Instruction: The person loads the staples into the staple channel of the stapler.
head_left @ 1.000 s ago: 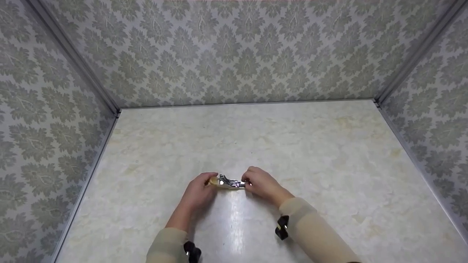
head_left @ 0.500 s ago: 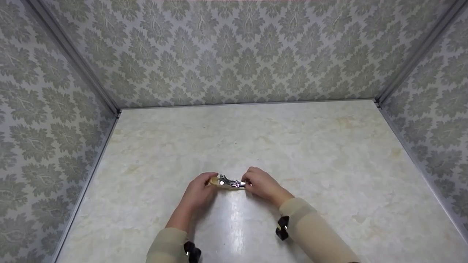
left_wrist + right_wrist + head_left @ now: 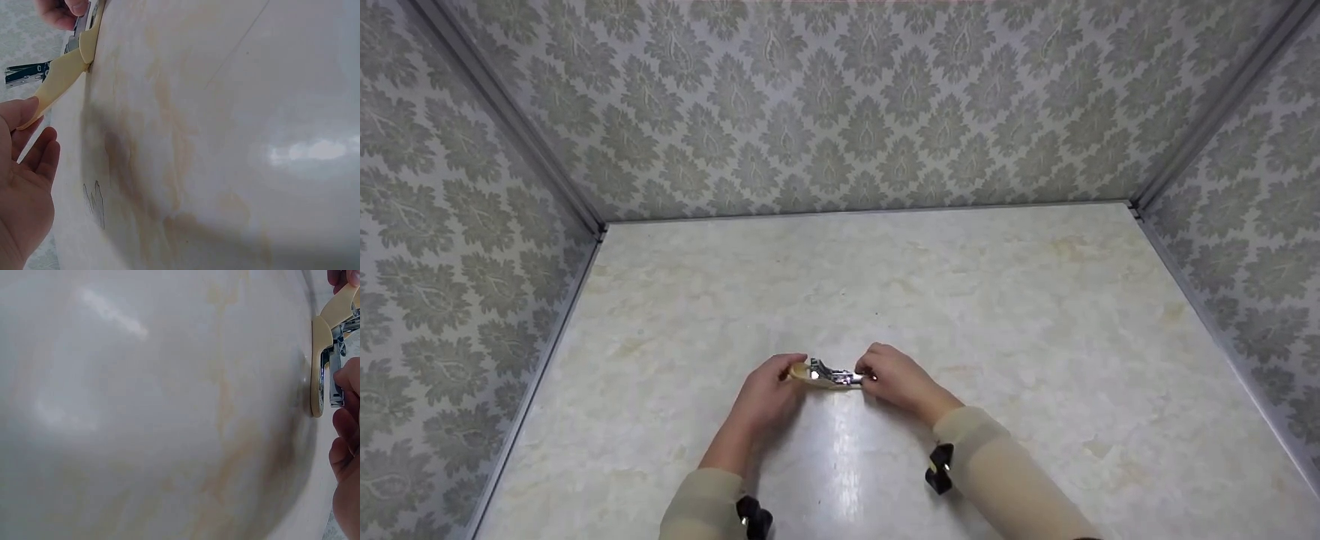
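Note:
A stapler (image 3: 840,377) with cream covers and shiny metal parts stands opened up on the table, between the two hands. My left hand (image 3: 769,390) pinches the end of its raised cream top cover (image 3: 62,76) between thumb and fingers. From beneath that cover, a dark metal strip (image 3: 27,74) juts out in the left wrist view. On the other side, my right hand (image 3: 904,379) has its thumb and fingers on the metal magazine (image 3: 336,379), above the cream-edged base (image 3: 316,396). The fingers partly hide the magazine's end.
The pale marbled tabletop (image 3: 840,285) spreads around the hands. Patterned wall panels (image 3: 870,105) rise at the back and both sides, joined by grey metal corner strips (image 3: 521,124). Black wrist devices (image 3: 939,469) sit on both sleeves.

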`<state>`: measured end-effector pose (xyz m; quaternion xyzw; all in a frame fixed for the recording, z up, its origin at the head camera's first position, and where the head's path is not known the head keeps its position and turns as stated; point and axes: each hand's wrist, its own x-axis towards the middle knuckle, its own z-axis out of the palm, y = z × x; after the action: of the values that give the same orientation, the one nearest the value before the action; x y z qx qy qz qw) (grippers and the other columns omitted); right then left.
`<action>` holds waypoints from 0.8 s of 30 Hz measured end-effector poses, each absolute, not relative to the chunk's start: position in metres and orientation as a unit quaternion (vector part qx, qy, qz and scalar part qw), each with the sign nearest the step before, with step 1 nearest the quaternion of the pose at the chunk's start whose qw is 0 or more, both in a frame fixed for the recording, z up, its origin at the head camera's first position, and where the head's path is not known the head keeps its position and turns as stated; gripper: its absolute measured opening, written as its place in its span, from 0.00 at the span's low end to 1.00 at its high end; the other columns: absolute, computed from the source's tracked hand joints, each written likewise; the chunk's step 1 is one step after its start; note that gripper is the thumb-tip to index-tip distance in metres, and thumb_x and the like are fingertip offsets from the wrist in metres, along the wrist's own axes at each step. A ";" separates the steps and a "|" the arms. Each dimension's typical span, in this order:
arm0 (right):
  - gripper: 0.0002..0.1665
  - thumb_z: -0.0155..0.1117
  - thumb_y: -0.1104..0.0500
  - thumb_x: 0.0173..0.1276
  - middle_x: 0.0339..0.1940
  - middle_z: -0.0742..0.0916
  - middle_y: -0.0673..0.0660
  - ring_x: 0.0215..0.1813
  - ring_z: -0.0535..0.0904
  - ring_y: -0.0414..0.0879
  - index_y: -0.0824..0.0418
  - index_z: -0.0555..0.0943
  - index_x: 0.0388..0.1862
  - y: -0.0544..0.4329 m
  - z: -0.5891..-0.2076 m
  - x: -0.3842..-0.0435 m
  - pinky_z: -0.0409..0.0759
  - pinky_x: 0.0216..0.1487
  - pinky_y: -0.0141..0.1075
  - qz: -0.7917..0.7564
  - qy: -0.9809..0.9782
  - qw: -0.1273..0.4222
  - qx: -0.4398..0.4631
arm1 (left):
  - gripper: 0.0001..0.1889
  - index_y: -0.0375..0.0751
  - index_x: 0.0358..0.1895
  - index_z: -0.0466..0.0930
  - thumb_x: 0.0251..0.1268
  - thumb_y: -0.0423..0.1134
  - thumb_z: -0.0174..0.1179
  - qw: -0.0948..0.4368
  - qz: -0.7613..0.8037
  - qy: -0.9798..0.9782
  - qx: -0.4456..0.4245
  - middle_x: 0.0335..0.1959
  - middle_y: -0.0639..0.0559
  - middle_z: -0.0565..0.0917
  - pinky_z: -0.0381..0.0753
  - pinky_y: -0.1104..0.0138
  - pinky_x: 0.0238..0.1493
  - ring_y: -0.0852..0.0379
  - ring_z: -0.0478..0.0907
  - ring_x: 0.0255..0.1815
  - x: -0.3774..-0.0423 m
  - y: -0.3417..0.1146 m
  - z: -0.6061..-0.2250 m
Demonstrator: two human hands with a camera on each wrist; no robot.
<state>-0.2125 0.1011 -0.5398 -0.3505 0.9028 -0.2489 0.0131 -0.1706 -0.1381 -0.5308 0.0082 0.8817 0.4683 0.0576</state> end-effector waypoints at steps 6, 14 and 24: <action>0.08 0.59 0.64 0.56 0.32 0.77 0.48 0.37 0.72 0.42 0.60 0.82 0.34 0.102 -0.541 -0.212 0.73 0.42 0.36 -0.266 0.905 0.035 -0.331 | 0.19 0.46 0.57 0.77 0.62 0.35 0.54 0.056 0.463 0.884 0.018 0.57 0.51 0.77 0.66 0.57 0.62 0.51 0.70 0.61 -0.170 -0.138 -0.531; 0.10 0.61 0.64 0.57 0.34 0.77 0.49 0.38 0.72 0.43 0.62 0.82 0.39 0.105 -0.545 -0.211 0.74 0.43 0.36 -0.302 0.903 0.054 -0.301 | 0.20 0.44 0.59 0.76 0.61 0.33 0.53 0.051 0.477 0.877 0.020 0.57 0.49 0.76 0.67 0.57 0.61 0.50 0.70 0.60 -0.169 -0.137 -0.534; 0.09 0.63 0.63 0.59 0.36 0.77 0.50 0.39 0.73 0.44 0.62 0.81 0.40 0.112 -0.548 -0.209 0.75 0.43 0.38 -0.326 0.905 0.070 -0.265 | 0.23 0.41 0.61 0.72 0.61 0.33 0.58 0.054 0.513 0.857 0.005 0.52 0.47 0.78 0.71 0.58 0.55 0.51 0.74 0.51 -0.168 -0.137 -0.538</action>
<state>-0.2090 0.1122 -0.5483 -0.2651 0.9047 -0.3261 0.0698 -0.1682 -0.1372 -0.5380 0.0050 0.8569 0.5126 0.0542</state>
